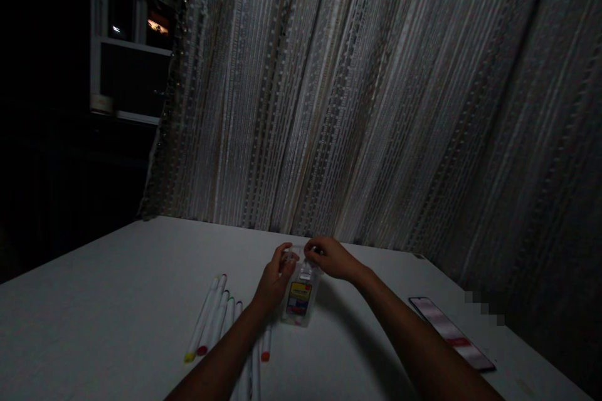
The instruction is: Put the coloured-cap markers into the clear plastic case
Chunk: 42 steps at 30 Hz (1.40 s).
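Note:
A clear plastic case [305, 274] with a yellow, red and blue label stands upright on the white table. My left hand [273, 282] is closed around the upper left side of the case, its fingertips near the top. Above the case's right side, my right hand [329, 255] has thumb and fingers pinched on the top part of it; the exact spot is dark and partly hidden by the fingers. Several white markers [217, 319] with coloured ends lie to the left. My left forearm covers some of them, and an orange-ended marker [266, 346] shows beside it.
A phone [452, 333] lies on the right of the white table [117, 301]. Behind the table's far edge hangs a long patterned curtain [320, 94]. At the back left is a window [136, 44] with a small pale container [101, 103] by it. The room is dim.

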Available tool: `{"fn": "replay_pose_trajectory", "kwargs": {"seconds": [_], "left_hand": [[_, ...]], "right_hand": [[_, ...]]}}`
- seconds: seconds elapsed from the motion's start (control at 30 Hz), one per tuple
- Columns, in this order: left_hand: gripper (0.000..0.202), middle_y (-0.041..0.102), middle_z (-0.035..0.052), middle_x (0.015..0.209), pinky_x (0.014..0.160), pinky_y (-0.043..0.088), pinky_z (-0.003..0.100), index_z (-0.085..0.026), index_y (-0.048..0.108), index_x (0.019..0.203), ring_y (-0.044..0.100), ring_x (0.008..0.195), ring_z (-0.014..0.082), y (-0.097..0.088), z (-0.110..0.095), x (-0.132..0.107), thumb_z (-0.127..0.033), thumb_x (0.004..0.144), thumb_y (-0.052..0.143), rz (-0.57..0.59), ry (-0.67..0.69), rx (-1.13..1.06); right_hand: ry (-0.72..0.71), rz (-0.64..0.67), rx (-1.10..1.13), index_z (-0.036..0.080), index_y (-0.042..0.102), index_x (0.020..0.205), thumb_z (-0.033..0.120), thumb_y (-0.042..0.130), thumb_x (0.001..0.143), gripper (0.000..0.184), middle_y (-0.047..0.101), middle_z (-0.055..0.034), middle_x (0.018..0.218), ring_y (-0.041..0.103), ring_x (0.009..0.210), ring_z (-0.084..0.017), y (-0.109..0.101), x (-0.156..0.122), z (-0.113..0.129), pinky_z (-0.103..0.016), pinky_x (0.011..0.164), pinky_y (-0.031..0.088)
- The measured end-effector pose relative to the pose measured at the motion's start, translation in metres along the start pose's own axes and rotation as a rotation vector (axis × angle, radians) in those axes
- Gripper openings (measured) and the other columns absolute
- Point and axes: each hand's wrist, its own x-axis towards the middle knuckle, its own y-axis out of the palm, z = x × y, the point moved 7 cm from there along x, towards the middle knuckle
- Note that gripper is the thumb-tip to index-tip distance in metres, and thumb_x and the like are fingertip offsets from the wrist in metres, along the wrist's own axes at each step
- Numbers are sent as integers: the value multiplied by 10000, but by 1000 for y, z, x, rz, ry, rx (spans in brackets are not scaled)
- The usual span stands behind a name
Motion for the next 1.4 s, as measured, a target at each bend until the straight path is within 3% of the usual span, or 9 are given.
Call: {"fn": "replay_pose_trajectory", "kwargs": {"seconds": [0.17, 0.33, 0.53, 1.0, 1.27, 1.4], "left_hand": [[517, 612, 88, 1004, 756, 449, 298, -170, 392, 1190, 596, 847, 186, 0, -1, 0, -517, 811, 445, 9, 14, -1], [520, 617, 78, 988, 753, 446, 293, -176, 405, 1172, 598, 843, 185, 0, -2, 0, -530, 795, 455, 7, -2, 4], [495, 608, 75, 977, 771, 441, 298, -171, 405, 1161, 587, 848, 183, 0, -4, 0, -520, 812, 435, -1, 18, 13], [548, 617, 69, 958, 684, 465, 284, -177, 388, 1208, 597, 800, 188, 2, 6, 2, -528, 797, 474, 24, -19, -73], [536, 604, 93, 1036, 750, 472, 312, -173, 376, 1220, 599, 884, 206, 1, 2, 1, -507, 812, 466, 22, -24, -53], [538, 600, 95, 1061, 761, 473, 311, -180, 367, 1227, 600, 904, 205, 1, 4, 2, -509, 814, 466, 27, -23, -49]], "right_hand": [[10, 10, -28, 146, 677, 885, 197, 582, 772, 156, 670, -51, 830, 598, 741, -152, -1, -2, -1, -242, 675, 427], [12, 64, -107, 163, 669, 937, 186, 698, 683, 256, 667, -57, 910, 600, 816, -176, -2, -3, -1, -252, 709, 432], [-7, 131, -230, 161, 651, 952, 149, 673, 699, 254, 661, -61, 901, 590, 803, -173, -1, -1, 8, -241, 677, 406], [112, 88, -328, 123, 590, 960, 141, 592, 719, 242, 650, -117, 917, 585, 836, -235, -1, 1, 6, -275, 650, 367], [146, 87, -183, 150, 585, 976, 166, 696, 664, 332, 648, -74, 966, 587, 875, -190, -4, 3, -9, -252, 706, 396], [194, 85, -240, 151, 608, 975, 217, 692, 683, 311, 656, -70, 941, 592, 841, -187, -6, 4, -14, -248, 675, 404]]}}
